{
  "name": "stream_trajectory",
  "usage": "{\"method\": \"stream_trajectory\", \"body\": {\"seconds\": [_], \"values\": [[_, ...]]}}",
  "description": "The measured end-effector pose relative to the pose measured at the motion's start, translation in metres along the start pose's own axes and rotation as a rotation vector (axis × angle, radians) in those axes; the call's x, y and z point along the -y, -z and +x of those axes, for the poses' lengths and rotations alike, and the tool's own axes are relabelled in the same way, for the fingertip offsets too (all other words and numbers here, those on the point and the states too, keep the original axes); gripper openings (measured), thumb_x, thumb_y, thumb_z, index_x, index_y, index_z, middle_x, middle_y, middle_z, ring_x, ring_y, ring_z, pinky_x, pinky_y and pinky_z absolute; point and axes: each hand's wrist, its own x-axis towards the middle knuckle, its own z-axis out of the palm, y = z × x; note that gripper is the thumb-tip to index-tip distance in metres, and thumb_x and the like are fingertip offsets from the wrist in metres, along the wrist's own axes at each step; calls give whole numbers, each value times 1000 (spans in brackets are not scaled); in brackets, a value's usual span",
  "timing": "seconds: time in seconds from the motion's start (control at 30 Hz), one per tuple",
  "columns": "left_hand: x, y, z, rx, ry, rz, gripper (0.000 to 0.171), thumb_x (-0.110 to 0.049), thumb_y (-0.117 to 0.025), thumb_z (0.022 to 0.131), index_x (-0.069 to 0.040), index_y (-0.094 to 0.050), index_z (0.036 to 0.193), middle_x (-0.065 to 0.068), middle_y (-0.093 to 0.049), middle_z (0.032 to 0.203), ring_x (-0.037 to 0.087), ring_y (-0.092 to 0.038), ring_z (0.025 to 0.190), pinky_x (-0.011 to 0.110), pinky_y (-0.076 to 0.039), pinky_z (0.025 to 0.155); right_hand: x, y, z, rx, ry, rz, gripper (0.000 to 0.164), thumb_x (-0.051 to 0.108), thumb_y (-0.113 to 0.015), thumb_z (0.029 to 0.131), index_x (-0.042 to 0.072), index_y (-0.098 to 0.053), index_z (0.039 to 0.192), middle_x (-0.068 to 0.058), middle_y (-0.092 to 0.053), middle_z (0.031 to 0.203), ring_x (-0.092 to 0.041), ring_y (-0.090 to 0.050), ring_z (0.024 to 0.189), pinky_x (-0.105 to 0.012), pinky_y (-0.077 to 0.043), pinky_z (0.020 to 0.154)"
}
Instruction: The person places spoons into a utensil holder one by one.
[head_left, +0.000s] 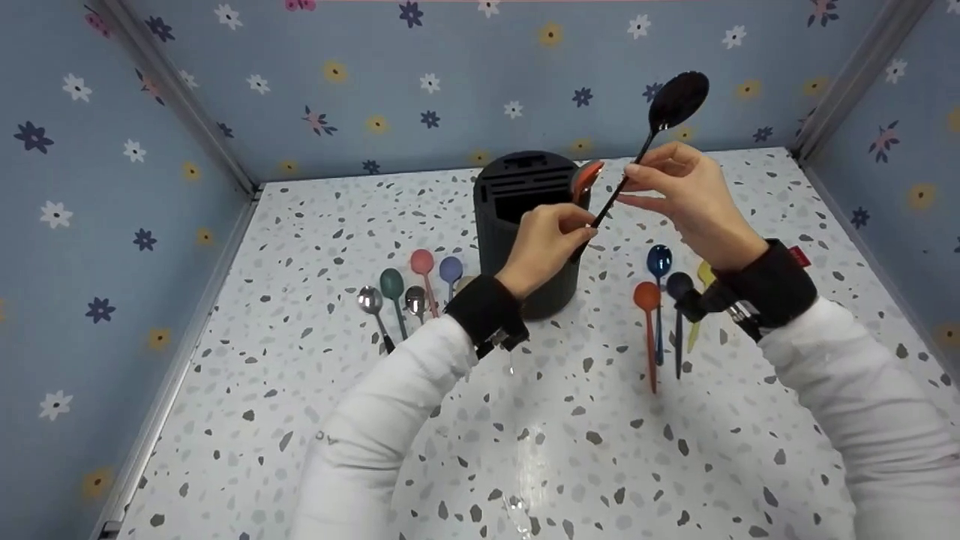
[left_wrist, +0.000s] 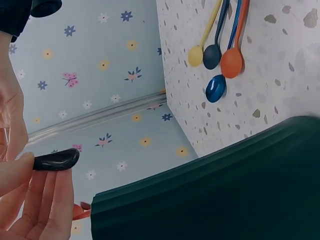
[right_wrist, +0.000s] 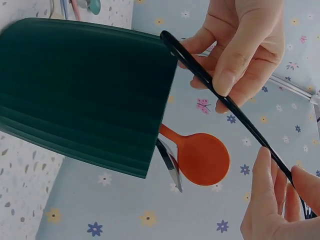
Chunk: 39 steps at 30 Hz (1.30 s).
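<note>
Between the two hands, a glossy black long-handled spoon (head_left: 679, 99) is slanting, bowl up beyond the right fingertips, handle end poking out below the left thumb. Left hand (head_left: 546, 244) is pinching the handle low; right hand (head_left: 686, 196) is pinching it higher, under the bowl.

Right behind the left hand, the dark utensil holder (head_left: 496, 251) is standing upright on the speckled tabletop (head_left: 547, 420). An orange spoon (right_wrist: 204, 159) is sticking out of it between the hands, another utensil (right_wrist: 172, 167) beside it. Below the right hand, red-orange (head_left: 646, 296), blue (head_left: 659, 260), navy (head_left: 679, 285) and yellow (head_left: 706, 272) spoons are lying close together; left of the left hand, a mixed bunch is lying, green spoon (head_left: 391, 283) included.

Risks, my read: grips are fingertip-only on a thin, slick-looking handle — if one lets go early, the bowl's likely to swing or twist out. The handle end is sitting close by the holder (can't tell if touching), so a careless turn could knock it. The bowl could also be catching the orange spoon if swung left.
</note>
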Motion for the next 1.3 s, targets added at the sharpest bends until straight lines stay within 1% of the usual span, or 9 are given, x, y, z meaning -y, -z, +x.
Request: {"method": "stream_trajectory", "body": {"seconds": [0.17, 0.3, 0.43, 0.47, 0.6, 0.67, 0.77, 1.03, 1.3], "values": [[-4, 4, 9, -29, -6, 36, 16, -9, -64, 81, -2, -67, 94, 7, -67, 85, 10, -60, 73, 11, -44, 62, 7, -4, 4, -42, 30, 30, 23, 1, -65, 77, -3, -50, 95, -13, -55, 92, -24, -57, 84, -37, -46, 88], [-6, 7, 16, -58, -4, 54, 16, -10, -64, 81, -3, -67, 94, 6, -66, 84, 11, -59, 71, 13, -43, 61, 12, -7, 6, -31, 61, 74, 23, 0, -65, 77, -4, -51, 95, -15, -56, 92, -25, -56, 86, -40, -44, 92], [-7, 10, 20, -84, -2, 44, 16, -10, -63, 81, -3, -66, 95, 6, -66, 86, 11, -59, 74, 15, -45, 63, 13, -10, 9, -31, 83, 120, 22, -2, -65, 76, -5, -51, 94, -16, -55, 92, -26, -55, 85, -41, -42, 93], [-5, 10, 21, -96, -9, 37, 15, -11, -64, 81, -4, -67, 95, 5, -66, 87, 9, -59, 74, 15, -46, 64, 13, -11, 10, -39, 87, 127, 21, -2, -65, 76, -5, -52, 93, -16, -55, 91, -26, -56, 84, -41, -43, 92], [-2, 12, 25, -112, 9, 21, 15, -9, -63, 81, -3, -67, 95, 6, -66, 90, 10, -60, 79, 15, -47, 67, 11, -13, 15, -72, 86, 153, 20, -3, -67, 74, -5, -54, 89, -16, -56, 88, -25, -57, 80, -40, -46, 88], [0, 12, 27, -119, 20, 20, 15, -9, -63, 81, -3, -66, 95, 7, -66, 90, 11, -60, 79, 15, -47, 67, 9, -14, 17, -78, 81, 159, 20, -3, -67, 73, -5, -55, 89, -15, -56, 89, -24, -58, 80, -39, -47, 87], [1, 12, 29, -115, 47, 32, 17, -9, -63, 81, -2, -66, 96, 8, -66, 91, 12, -60, 80, 15, -47, 66, 6, -14, 20, -82, 80, 169, 19, -3, -67, 74, -5, -55, 89, -15, -57, 90, -24, -59, 80, -39, -47, 87], [5, 10, 36, -118, 66, 72, 18, -10, -64, 81, -2, -67, 96, 8, -67, 91, 12, -61, 79, 14, -47, 64, 1, -12, 26, -116, 76, 202, 18, -5, -66, 73, -5, -56, 87, -15, -57, 89, -25, -59, 80, -39, -48, 85], [10, 10, 38, -92, 122, 98, 17, -10, -63, 82, -2, -67, 96, 9, -66, 92, 14, -61, 81, 16, -47, 68, -4, -14, 30, -126, 51, 159, 18, -2, -67, 74, -3, -57, 89, -15, -56, 92, -24, -59, 82, -38, -47, 87]]}}
